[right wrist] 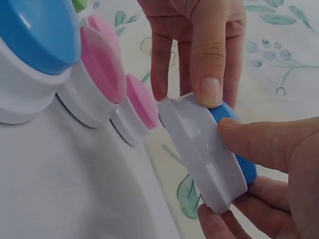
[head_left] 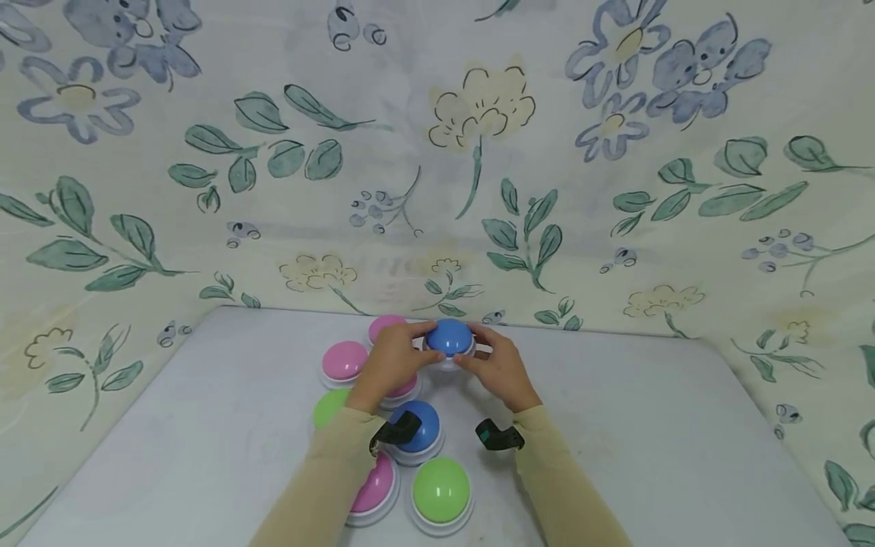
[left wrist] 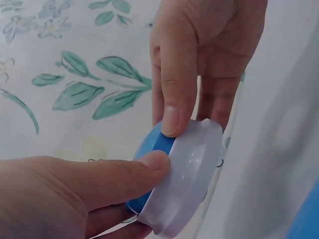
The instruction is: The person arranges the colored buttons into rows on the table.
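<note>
Your left hand (head_left: 391,355) and right hand (head_left: 500,368) pinched one blue-domed button (head_left: 449,336) between them, thumbs on its near side, by the far edge of the white table (head_left: 649,425). Pink buttons (head_left: 345,360) sat to its left; a green button (head_left: 441,490) stood nearer you.

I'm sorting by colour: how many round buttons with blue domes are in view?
2: one glossy white-based round blue button, gripped by left hand and right hand; another blue button on the white table, between tan sleeves that may hide more.
</note>
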{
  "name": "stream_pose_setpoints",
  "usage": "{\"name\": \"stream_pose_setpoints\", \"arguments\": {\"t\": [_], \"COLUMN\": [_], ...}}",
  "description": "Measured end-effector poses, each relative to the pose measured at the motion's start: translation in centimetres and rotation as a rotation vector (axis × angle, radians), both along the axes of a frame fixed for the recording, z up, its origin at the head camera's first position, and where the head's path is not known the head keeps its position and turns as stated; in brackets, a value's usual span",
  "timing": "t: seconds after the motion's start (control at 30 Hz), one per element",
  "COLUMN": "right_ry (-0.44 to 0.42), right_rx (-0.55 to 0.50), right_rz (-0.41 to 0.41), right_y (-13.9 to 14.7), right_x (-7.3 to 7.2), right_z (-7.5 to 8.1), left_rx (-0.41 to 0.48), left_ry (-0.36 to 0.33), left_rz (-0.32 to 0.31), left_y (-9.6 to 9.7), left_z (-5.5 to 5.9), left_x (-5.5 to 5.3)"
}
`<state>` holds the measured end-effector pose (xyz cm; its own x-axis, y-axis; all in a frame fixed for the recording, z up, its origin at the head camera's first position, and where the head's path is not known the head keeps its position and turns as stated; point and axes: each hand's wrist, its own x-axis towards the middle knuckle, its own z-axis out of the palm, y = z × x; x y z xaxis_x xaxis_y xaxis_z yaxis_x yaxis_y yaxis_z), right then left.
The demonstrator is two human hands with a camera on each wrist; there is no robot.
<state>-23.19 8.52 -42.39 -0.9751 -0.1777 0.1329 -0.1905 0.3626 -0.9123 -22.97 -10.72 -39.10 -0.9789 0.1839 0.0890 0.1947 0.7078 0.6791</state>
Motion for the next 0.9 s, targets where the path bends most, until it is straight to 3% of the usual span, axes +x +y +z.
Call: {"name": "stream_pose_setpoints", "arguments": {"t": [0.37,0.9], "right_ry": [0.025,0.043], "right_rx": [-0.002,-0.004], "right_rz": [-0.017,-0.021], "right_y": [1.0,3.5], "right_x": [0.4,1.9], "right_z": [0.7,1.1], "left_rx": [0.06,0.074], "left_ry": [0.072,0.136], "left_rz": [-0.01,-0.037], "left_y": [1.0,3.5], "left_z": [0.4,1.1], "left_x": [0.6,1.8]}}
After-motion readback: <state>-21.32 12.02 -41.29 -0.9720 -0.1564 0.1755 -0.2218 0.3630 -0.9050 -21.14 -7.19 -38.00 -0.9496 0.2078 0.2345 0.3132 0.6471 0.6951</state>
